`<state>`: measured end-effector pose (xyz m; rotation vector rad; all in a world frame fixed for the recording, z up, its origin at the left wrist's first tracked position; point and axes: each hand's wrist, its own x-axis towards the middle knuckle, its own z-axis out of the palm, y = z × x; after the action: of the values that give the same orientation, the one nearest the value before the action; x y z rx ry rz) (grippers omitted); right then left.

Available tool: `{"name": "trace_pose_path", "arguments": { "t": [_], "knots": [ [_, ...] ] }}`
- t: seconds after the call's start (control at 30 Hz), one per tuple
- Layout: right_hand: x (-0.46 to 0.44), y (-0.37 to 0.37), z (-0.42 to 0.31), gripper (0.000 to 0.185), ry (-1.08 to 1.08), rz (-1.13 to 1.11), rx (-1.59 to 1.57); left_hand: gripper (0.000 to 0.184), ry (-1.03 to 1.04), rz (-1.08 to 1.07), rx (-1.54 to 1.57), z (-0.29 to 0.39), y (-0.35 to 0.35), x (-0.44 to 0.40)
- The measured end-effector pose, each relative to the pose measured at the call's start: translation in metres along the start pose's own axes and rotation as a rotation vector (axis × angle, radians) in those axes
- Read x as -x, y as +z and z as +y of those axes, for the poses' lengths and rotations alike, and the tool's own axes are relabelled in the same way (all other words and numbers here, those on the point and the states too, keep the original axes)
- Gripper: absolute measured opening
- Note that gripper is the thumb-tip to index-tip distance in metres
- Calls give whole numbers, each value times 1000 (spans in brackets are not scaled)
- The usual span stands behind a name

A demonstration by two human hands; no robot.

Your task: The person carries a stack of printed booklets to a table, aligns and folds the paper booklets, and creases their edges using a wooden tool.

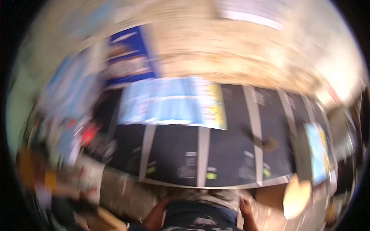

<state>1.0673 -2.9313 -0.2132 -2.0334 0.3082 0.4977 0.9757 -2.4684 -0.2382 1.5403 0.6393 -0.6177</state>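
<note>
I look down, through a smeared, wide round view, on a dark counter point(175, 154) crossed by pale stripes running from its far side to its near edge. At the bottom, in front of a dark shirt point(198, 215), the left hand point(165, 201) and right hand point(244, 205) sit low, one on each side of the body, close to the counter's near edge. Both are too blurred for me to tell whether they are clenched, released or grasping anything.

The nearest loose goods I can make out are a row of light blue packets point(165, 102), lying side by side across the counter's far half, left of its middle and well apart from both hands. A yellow strip point(216, 106) borders the right end of that row. Small white and green labels point(211, 174) mark the dark surface along the near edge. Toward the right I see a small brown object point(269, 144), too smeared to name, and farther right a blue and yellow packet point(317, 154), standing or lying at a slant; I cannot tell which.

Behind the row, a dark blue printed panel point(143, 42) stands against a tan wall point(216, 54). To the left are a blue-striped bundle point(69, 86) and a bright red item point(88, 133) among clutter. At lower left, someone in orange clothing point(29, 169) stretches out an arm point(69, 190). At lower right is a pale tan rounded shape point(296, 198).
</note>
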Motion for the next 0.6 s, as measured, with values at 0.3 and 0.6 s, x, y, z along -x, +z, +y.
{"name": "trace_pose_path", "arguments": {
  "t": [0.3, 0.6],
  "knots": [
    [-7, -314, -205, 34, -254, 874, 594, 66, -151, 20, -206, 104, 11, 20],
    [-109, -390, -207, 64, -26, 548, 1028, 65, -224, 38, -295, 139, 16, 43]
  ]
}}
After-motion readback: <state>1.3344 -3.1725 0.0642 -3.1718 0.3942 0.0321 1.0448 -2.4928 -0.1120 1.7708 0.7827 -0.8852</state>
